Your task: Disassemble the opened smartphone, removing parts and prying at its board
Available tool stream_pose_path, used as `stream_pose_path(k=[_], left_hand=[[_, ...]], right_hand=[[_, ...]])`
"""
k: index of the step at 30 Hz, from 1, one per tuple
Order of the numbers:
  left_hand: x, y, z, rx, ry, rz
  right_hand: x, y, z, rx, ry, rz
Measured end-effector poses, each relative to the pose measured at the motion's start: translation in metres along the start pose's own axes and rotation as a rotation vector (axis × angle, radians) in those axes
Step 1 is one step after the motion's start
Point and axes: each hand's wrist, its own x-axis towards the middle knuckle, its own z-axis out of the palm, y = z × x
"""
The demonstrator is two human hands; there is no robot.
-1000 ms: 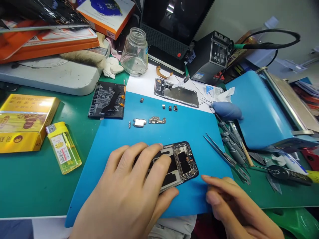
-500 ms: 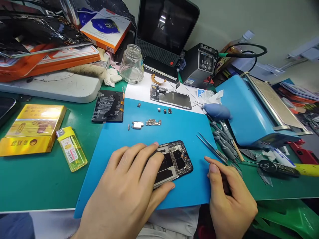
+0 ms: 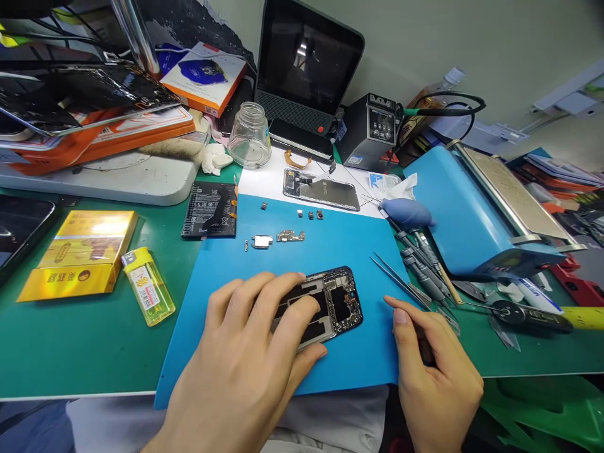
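Head view, left hand (image 3: 245,371) covering opened phone (image 3: 337,301), right hand (image 3: 436,380) contents unclear

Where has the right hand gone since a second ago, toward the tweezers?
Yes. The right hand has moved up the blue mat to the tweezers; its fingertips now sit at their near end.

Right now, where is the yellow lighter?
In the head view, the yellow lighter lies on the green table at left, between the gold box and the blue mat.
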Motion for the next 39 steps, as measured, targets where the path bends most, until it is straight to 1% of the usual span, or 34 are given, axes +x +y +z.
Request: stream_pose_path(k=[5, 8, 12, 16, 18, 25, 32, 35, 39], left_hand=[[-0.003, 0.001, 0.004, 0.0, 0.082, 0.02], [-0.006, 0.001, 0.006, 0.016, 0.111, 0.032], [-0.008, 0.001, 0.007, 0.015, 0.124, 0.04], [-0.008, 0.002, 0.007, -0.017, 0.128, 0.036], [-0.007, 0.003, 0.007, -0.03, 0.14, 0.034], [-0.006, 0.006, 0.008, -0.008, 0.152, 0.043], [-0.006, 0.003, 0.007, 0.005, 0.134, 0.071], [-0.006, 0.001, 0.006, 0.002, 0.14, 0.093], [-0.005, 0.001, 0.007, -0.008, 0.165, 0.072]], right_hand=[[0.016, -0.01, -0.016, 0.136, -0.187, 0.113], [0.025, -0.019, -0.017, 0.244, -0.269, 0.18], [0.035, -0.025, -0.011, 0.361, -0.28, 0.254], [0.039, -0.021, -0.007, 0.45, -0.351, 0.301], [0.039, -0.018, -0.006, 0.474, -0.366, 0.316], [0.035, -0.008, -0.009, 0.51, -0.386, 0.365], [0.041, -0.008, -0.011, 0.487, -0.361, 0.403], [0.045, -0.009, -0.012, 0.491, -0.382, 0.416], [0.05, -0.01, -0.015, 0.511, -0.434, 0.443]])
